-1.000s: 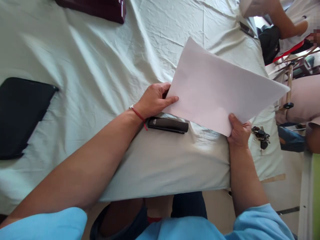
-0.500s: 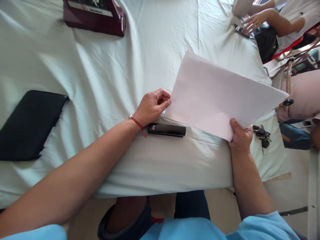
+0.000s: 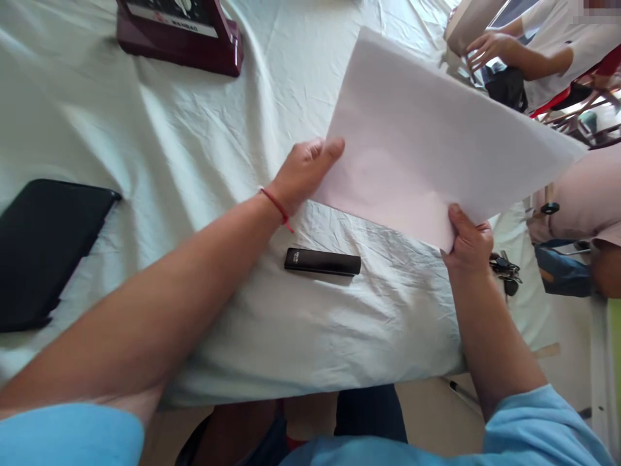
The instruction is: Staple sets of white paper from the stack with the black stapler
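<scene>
A large sheet of white paper [image 3: 417,136] is held up between both hands, tilted over the cloth-covered table. My left hand [image 3: 310,167] pinches its left edge, thumb on top and fingers behind. At the lower right edge, my right hand [image 3: 468,239] grips the paper with the thumb on its face; the other fingers are mostly hidden under it. Just below the paper lies a black stapler [image 3: 322,262] with small pale lettering near its left end. Whether there is one sheet or a few, I cannot tell.
A dark red desk clock [image 3: 179,45] stands at the back left. A black flat case [image 3: 48,249] lies on the left of the pale tablecloth [image 3: 233,349]. Keys [image 3: 507,272] rest beyond my right hand. Another person's hand [image 3: 490,50] is at the far right corner.
The paper has been raised and moved away from me, its far edge now higher. My left thumb has come over onto the paper's face, and the stapler is more exposed.
</scene>
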`<state>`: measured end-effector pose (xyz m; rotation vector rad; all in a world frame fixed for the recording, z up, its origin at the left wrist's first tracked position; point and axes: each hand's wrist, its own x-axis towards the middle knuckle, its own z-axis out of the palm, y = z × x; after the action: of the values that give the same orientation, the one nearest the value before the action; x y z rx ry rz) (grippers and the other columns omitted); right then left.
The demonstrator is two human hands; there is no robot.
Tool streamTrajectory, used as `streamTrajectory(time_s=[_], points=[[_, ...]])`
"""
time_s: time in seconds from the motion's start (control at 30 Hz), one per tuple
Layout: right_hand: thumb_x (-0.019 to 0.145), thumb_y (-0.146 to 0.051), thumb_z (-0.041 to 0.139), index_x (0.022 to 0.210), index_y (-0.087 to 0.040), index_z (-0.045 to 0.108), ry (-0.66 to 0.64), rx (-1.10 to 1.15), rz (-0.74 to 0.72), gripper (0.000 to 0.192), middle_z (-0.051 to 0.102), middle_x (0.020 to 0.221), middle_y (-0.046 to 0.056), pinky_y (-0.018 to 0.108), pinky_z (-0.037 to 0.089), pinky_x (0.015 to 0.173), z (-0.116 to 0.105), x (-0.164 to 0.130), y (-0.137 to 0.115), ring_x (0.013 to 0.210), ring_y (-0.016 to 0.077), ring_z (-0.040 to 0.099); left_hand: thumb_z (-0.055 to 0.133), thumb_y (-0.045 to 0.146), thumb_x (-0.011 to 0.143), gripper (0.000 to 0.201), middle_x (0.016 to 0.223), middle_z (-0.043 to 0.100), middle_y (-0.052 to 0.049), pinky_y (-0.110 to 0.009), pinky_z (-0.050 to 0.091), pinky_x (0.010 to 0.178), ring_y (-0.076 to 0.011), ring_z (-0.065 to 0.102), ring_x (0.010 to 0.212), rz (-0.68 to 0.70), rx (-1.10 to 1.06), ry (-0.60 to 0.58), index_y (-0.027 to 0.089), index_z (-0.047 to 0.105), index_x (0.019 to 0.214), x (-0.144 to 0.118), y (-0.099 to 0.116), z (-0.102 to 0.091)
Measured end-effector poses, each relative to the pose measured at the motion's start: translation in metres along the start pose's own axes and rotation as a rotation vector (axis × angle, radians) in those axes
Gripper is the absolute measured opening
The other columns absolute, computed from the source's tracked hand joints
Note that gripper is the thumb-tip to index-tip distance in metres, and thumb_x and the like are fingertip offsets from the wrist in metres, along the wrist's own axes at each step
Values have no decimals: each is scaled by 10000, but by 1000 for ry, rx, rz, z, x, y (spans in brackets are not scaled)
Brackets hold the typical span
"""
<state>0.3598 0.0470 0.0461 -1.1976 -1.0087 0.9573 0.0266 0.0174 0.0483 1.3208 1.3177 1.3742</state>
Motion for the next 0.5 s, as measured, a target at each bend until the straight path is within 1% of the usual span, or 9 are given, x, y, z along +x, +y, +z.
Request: streamTrajectory(time_s=[0.03, 0.07, 0.1, 0.13, 0.2, 0.27, 0.33, 0.43, 0.5], points=[[605, -445, 1077, 954, -298, 814, -11, -6, 11, 461, 888, 1074, 45, 525, 737, 1134, 1, -1, 5, 1197, 313, 838, 600, 570, 1078, 405, 905, 720, -51, -348, 556, 786, -214, 662, 867, -15, 3, 19, 214, 662, 894, -5, -8, 2], [597, -447, 1076, 955, -284, 816, -18, -11, 23, 472, 882, 1053, 47, 509, 738, 1116, 1, -3, 10, 1171, 306, 838, 659, 519, 1031, 362, 851, 696, -38, -338, 538, 752, -204, 630, 822, -17, 30, 11, 214, 656, 837, -10, -15, 3], [590, -448, 1076, 954, -266, 818, -22, -12, 30, 482, 877, 1033, 48, 488, 739, 1098, 1, -5, 15, 1136, 293, 839, 710, 489, 996, 336, 830, 694, -33, -335, 540, 753, -204, 629, 817, -16, 48, -10, 212, 656, 815, -15, -19, 3], [590, -452, 1076, 950, -252, 821, -23, -10, 32, 484, 873, 1020, 48, 464, 739, 1077, 0, -7, 18, 1096, 278, 838, 714, 479, 984, 324, 818, 688, -30, -330, 534, 738, -206, 624, 816, -7, 73, -16, 213, 657, 809, -19, -21, 2], [606, -449, 1079, 932, -251, 825, -34, -5, 34, 458, 877, 1014, 45, 425, 743, 1026, -2, -10, 21, 1021, 249, 828, 715, 441, 957, 250, 876, 720, -38, -331, 554, 763, -229, 662, 883, 16, 110, -36, 207, 691, 870, -25, -19, -2], [644, -424, 1072, 926, -247, 828, -41, 13, 21, 413, 886, 1015, 40, 391, 743, 979, -5, -11, 22, 978, 225, 816, 722, 376, 902, 188, 977, 758, -50, -342, 593, 833, -262, 708, 999, 27, 85, -55, 204, 724, 979, -28, -14, -5], [669, -362, 1061, 955, -223, 834, -50, 42, 13, 391, 893, 1017, 33, 356, 735, 952, -7, -10, 21, 974, 207, 816, 739, 314, 849, 233, 1042, 770, -57, -362, 622, 893, -284, 730, 1078, 4, 10, -79, 205, 736, 1055, -29, -9, -6], [690, -285, 1041, 1023, -178, 845, -58, 83, 15, 401, 902, 1040, 50, 318, 724, 947, -9, -8, 20, 987, 194, 825, 759, 283, 857, 198, 1017, 759, -62, -369, 625, 852, -274, 734, 1020, -26, -72, -102, 199, 744, 1036, -31, -8, -6], [701, -275, 1030, 1032, -158, 849, -56, 89, 28, 394, 904, 1039, 68, 312, 729, 928, -9, -8, 20, 961, 194, 829, 774, 307, 903, 134, 948, 739, -58, -349, 602, 784, -251, 715, 933, -23, -50, -84, 195, 738, 967, -32, -9, -6]])
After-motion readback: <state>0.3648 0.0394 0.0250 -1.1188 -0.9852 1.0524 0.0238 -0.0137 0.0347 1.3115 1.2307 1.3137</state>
